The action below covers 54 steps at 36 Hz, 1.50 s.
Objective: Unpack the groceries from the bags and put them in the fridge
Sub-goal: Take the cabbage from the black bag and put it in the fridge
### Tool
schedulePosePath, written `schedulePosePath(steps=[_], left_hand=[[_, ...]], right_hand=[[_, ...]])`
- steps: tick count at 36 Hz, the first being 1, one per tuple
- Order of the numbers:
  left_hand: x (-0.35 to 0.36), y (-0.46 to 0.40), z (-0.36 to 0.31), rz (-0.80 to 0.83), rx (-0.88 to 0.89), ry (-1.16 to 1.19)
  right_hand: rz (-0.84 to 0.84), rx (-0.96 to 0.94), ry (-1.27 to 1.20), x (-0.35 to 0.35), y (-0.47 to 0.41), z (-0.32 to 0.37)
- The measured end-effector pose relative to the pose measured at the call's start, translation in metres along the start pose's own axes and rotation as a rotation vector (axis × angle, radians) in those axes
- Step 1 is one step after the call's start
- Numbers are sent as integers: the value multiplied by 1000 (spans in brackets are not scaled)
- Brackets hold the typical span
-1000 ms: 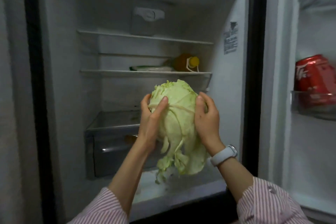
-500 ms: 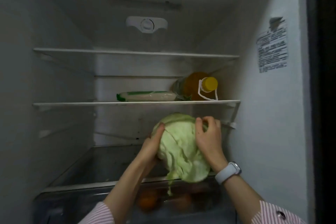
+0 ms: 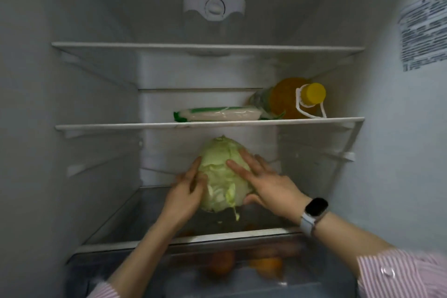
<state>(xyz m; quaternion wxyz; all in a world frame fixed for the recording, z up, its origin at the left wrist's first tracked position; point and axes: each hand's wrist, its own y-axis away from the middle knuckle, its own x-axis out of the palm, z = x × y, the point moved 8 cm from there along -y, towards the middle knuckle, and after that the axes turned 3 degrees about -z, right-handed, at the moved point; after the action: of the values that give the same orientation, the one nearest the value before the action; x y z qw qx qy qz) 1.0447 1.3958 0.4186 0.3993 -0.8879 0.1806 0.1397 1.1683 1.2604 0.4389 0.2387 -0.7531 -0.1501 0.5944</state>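
Pale green cabbage (image 3: 223,174), set on the glass shelf (image 3: 125,222) over the crisper drawer, near the shelf's middle and toward its back edge, base end facing the camera with a loose leaf hanging. Flanked by both hands: left hand (image 3: 187,195) curved against its left side, fingers bent along the leaves; right hand (image 3: 264,185) laid over its right side, fingers straight and spread across the top, thumb tucked beneath the lower edge. Worn on the right wrist, a dark-faced watch (image 3: 314,210) with a pale strap; pink-and-white striped sleeves (image 3: 401,273) at both forearms.

White printed label (image 3: 423,34) stuck on the fridge's right inner wall, its lines of text too blurred to read. No brand legible anywhere.

On the middle shelf (image 3: 116,126), toward the right back corner, an amber oil bottle (image 3: 290,99) lying on its side, yellow cap and white carry handle pointing right; just left of it, touching or nearly so, a flat white-and-green packet (image 3: 217,113). Top shelf (image 3: 121,45) above, with a white thermostat dial (image 3: 214,7) on the back wall. Under the glass, dimly seen, orange round fruit (image 3: 222,262) in the drawer. Grey-white plastic walls, dim light.
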Motion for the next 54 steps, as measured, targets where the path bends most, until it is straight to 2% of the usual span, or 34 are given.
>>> schedulePosePath(steps=[3, 5, 9, 11, 14, 17, 20, 24, 28, 34, 38, 41, 48, 52, 54], left_hand=[[18, 6, -6, 136, 128, -190], [31, 9, -10, 212, 172, -305], [46, -5, -15, 310, 45, -451], [48, -13, -24, 338, 23, -402], [48, -13, -37, 335, 91, -208], [56, 1, -34, 375, 153, -231], [63, 7, -36, 382, 206, -271], [71, 10, -47, 403, 252, -276], [79, 13, -52, 404, 235, -314], [70, 22, -23, 438, 143, -426], [43, 38, -23, 393, 93, -482], [17, 66, -29, 329, 65, -519], [-37, 194, -81, -28, 113, -541], [-44, 300, -81, -104, 120, -590], [-49, 359, -72, -90, 62, -647]], right_hand=[[-4, 13, 150, -2, -20, -17], [25, 70, 141, 7, -30, -31], [155, 274, -55, 23, -37, -47], [180, 358, -122, 21, -36, -47], [74, 475, -349, 20, -29, -56], [-181, 591, -556, 11, -6, -74], [-257, 539, -516, -2, 18, -65], [-132, 405, -382, 12, 43, -36], [-43, 393, -314, 28, 64, -33], [71, 419, -223, 21, 65, -19], [33, 430, -262, 9, 78, -5], [-68, 391, -288, -8, 96, 12], [-315, 339, -410, -34, 178, 73], [-248, 264, -458, -8, 249, 130], [-211, 189, -434, 4, 289, 162]])
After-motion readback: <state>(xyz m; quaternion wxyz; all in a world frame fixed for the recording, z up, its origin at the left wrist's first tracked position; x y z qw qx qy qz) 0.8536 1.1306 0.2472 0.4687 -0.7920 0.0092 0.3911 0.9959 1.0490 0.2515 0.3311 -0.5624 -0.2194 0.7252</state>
